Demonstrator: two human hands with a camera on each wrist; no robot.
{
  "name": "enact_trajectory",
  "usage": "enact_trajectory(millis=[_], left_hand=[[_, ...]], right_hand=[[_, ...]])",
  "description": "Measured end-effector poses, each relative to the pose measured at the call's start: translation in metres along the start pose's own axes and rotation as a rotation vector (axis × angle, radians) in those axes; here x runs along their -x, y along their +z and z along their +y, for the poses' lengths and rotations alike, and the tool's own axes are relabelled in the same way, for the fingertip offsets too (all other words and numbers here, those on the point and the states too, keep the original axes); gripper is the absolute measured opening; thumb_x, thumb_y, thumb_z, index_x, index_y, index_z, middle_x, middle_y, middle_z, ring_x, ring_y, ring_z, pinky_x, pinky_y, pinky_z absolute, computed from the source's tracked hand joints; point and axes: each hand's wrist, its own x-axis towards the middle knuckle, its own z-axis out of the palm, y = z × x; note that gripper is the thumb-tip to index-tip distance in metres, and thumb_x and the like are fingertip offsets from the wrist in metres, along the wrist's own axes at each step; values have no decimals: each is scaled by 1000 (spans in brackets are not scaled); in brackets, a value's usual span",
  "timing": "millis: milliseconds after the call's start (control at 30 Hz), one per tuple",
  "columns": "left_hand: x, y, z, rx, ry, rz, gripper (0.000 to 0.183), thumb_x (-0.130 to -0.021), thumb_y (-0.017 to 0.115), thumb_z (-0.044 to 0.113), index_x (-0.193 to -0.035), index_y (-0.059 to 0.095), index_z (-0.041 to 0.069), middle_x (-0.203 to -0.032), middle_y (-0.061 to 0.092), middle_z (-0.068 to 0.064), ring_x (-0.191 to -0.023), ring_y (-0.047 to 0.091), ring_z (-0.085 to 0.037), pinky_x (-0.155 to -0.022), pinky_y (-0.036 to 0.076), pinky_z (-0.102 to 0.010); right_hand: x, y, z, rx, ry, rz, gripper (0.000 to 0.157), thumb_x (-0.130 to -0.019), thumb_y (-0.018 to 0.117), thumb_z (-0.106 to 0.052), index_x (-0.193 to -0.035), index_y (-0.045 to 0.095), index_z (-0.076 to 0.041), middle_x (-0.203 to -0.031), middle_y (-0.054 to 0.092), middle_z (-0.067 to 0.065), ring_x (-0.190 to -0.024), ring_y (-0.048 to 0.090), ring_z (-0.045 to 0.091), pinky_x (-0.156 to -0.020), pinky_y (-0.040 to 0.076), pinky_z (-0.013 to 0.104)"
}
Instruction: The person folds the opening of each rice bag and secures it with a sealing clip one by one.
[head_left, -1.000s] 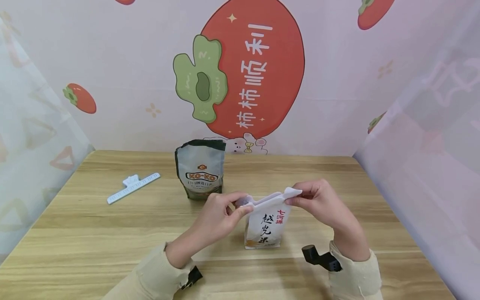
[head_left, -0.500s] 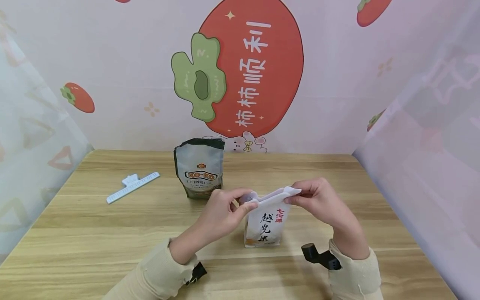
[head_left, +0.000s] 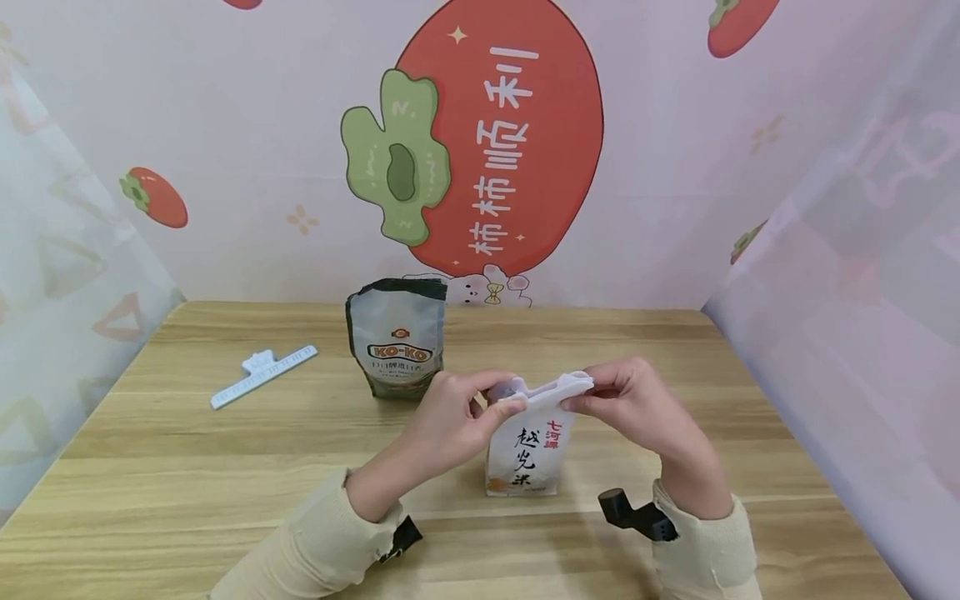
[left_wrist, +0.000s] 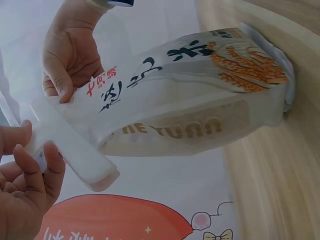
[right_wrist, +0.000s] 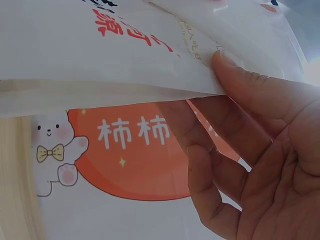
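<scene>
A white paper rice bag [head_left: 525,454] with black and red lettering stands on the table in the head view. At its top edge my left hand [head_left: 453,421] pinches the handle end of a pale bag clip [left_wrist: 75,150]. In the left wrist view the clip's long bar lies across the mouth of the bag; whether it is fully closed I cannot tell. My right hand [head_left: 633,404] pinches the bag's upper right corner between thumb and fingers. The right wrist view shows that thumb [right_wrist: 240,80] on the bag's face, other fingers behind or below.
A grey and green KO-KO bag [head_left: 397,329] stands upright behind, left of the rice bag. A light blue bar clip [head_left: 266,377] lies farther left on the wooden table [head_left: 187,483]. Printed cloth walls [head_left: 247,125] enclose the back and sides.
My left hand has slid a little to the right along the top of the rice bag with the clip. The right hand stays on the corner, whose white tip sticks out less.
</scene>
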Motion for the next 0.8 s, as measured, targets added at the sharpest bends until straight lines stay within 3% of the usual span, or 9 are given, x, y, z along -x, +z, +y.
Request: enact_trajectory(millis=[200, 433, 633, 800], left_hand=[[-5, 2, 6, 16, 20, 4, 21, -92, 72, 19, -109, 72, 7, -87, 73, -3, -62, 55, -2, -55, 52, -19], [-10, 1, 11, 40, -12, -23, 25, -91, 73, 21, -112, 72, 7, -87, 72, -2, -62, 55, -2, -56, 53, -20], [-12, 0, 7, 80, -31, -46, 24, -91, 74, 22, -111, 71, 9, -82, 66, -1, -69, 57, -5, -59, 54, -21], [-13, -2, 2, 118, -77, -63, 26, -89, 75, 23, -113, 72, 11, -88, 69, 0, -77, 58, -8, -62, 54, -22]], right_hand=[[0, 1, 0, 12, 14, 0, 12, -81, 75, 7, -93, 75, 9, -89, 74, 22, -77, 69, 2, -70, 60, 24], [0, 1, 0, 27, 4, -6, 14, -81, 74, 9, -94, 74, 11, -89, 74, 23, -78, 69, 2, -70, 60, 23], [-1, 1, 2, 11, -10, -14, 13, -81, 73, 11, -94, 73, 12, -87, 73, 25, -78, 68, -1, -70, 59, 23], [-2, 1, 4, -13, -25, -22, 13, -81, 73, 11, -94, 72, 13, -87, 73, 25, -78, 68, -1, -70, 60, 23]])
